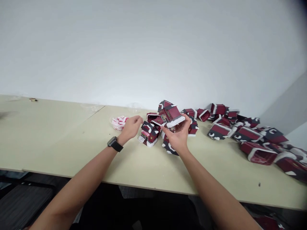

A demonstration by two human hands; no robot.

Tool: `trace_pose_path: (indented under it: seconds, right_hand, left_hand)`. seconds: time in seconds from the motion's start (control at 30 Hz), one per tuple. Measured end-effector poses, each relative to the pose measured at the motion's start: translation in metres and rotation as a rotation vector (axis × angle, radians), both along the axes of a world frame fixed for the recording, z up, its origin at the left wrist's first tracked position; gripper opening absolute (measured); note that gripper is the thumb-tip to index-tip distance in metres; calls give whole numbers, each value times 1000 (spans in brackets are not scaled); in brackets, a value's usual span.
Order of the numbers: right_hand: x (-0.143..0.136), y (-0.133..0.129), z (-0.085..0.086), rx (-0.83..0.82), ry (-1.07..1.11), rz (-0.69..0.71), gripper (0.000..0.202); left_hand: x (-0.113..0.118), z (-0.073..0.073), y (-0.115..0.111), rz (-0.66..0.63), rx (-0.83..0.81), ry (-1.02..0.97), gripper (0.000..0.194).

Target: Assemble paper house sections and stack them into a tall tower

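Note:
My right hand [177,135] grips a small dark-red model house [171,115] with a white snow-like edge, tilted above the table. Fingers and thumb pinch it along its white lower edge. My left hand [130,127], with a black watch on the wrist, is closed just left of the houses; anything between its fingertips is too small to make out. Beside it lies a heap of red-and-white striped pieces [118,122]. Another model house [149,134], with a striped awning on its front, stands between my hands. Partly hidden behind and below my right hand are a few more houses.
Many more model houses [248,134] are piled along the right side of the table [59,137], some showing hollow undersides. Clear plastic [91,108] lies near the wall, and a small brownish object [33,99] at the far left. The table's front edge runs below my forearms.

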State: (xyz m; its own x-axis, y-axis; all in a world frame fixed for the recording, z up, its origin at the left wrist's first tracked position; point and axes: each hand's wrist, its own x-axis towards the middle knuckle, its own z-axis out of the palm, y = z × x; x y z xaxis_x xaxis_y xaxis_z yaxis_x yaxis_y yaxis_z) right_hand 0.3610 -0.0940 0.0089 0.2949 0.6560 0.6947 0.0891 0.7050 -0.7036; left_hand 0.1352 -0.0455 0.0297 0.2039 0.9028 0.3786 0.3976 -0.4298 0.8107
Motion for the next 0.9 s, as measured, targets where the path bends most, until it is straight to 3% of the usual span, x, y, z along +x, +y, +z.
trace_pose_path:
  seconds: [0.07, 0.13, 0.17, 0.33, 0.53, 0.67, 0.8, 0.9]
  right_hand:
    - [1, 1, 0, 4, 3, 2, 80]
    - [3, 3, -2, 4, 9, 14, 81]
    - [4, 3, -2, 1, 13, 22, 81]
    - [8, 6, -6, -20, 15, 26, 81]
    - [8, 8, -8, -26, 24, 27, 83]
    - [9, 10, -11, -14, 45, 33, 85]
    - [9, 14, -14, -26, 61, 26, 88]
    - [10, 15, -15, -26, 74, 28, 89]
  left_hand:
    - [-3, 6, 3, -9, 100, 219, 40]
    - [-7, 12, 9, -104, 101, 380, 65]
    - [-8, 15, 12, -148, 91, 441, 69]
    - [-12, 29, 11, -159, 120, 538, 47]
    - [-29, 36, -38, -97, 166, 596, 46]
    - [-81, 41, -74, 73, 172, 730, 42]
    - [-162, 51, -97, 439, 11, 970, 56]
    - [-228, 56, -101, 658, -82, 1072, 55]
